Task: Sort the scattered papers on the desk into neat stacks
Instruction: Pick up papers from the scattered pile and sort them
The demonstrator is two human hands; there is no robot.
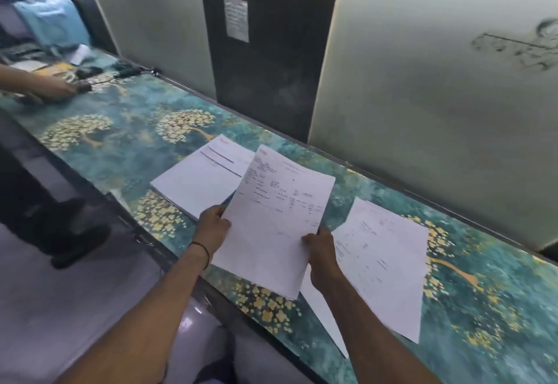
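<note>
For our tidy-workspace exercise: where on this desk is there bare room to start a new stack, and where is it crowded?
Bare desk lies between the left stack and the far-end clutter, and right of the right papers. The middle is crowded: the held sheet hangs between both piles.

A printed notice [236,19] on the dark panel [271,87], a blue bag [51,22] far left

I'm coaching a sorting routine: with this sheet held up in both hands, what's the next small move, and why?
Probably lower the sheet onto the squared stack: left hand and right hand hold it aloft, its edge overlapping that stack.
</note>
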